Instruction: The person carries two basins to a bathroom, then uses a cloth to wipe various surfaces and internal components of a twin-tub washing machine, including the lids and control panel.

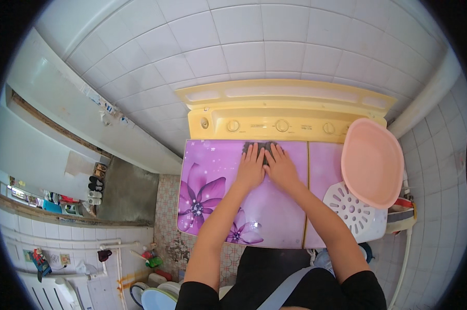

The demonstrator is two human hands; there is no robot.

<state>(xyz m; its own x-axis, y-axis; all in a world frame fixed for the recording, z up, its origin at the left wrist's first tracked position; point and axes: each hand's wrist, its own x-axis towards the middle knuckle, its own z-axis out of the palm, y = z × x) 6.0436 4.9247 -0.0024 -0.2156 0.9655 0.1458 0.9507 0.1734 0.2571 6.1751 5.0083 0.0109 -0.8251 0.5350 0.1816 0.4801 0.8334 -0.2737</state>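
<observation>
A twin-tub washing machine with a yellow control panel (254,124) and a purple, flower-printed lid (275,217) stands in front of me. Against the lid's back edge, near the panel, lies a dark grey cloth (249,146). My left hand (250,168) rests flat on the cloth, its fingers stretched toward the panel. Beside it, my right hand (281,168) also presses flat on the cloth, fingers extended and thumb close to the left hand. Both palms face down, and they cover much of the cloth.
On the machine's right part sit a pink plastic basin (372,163) and a white slotted disc (349,206), partly under the basin. A tiled wall (285,51) rises behind. To the left are a doorway with shoes (95,191) and a patterned floor (171,206). Basins (158,299) stand low at left.
</observation>
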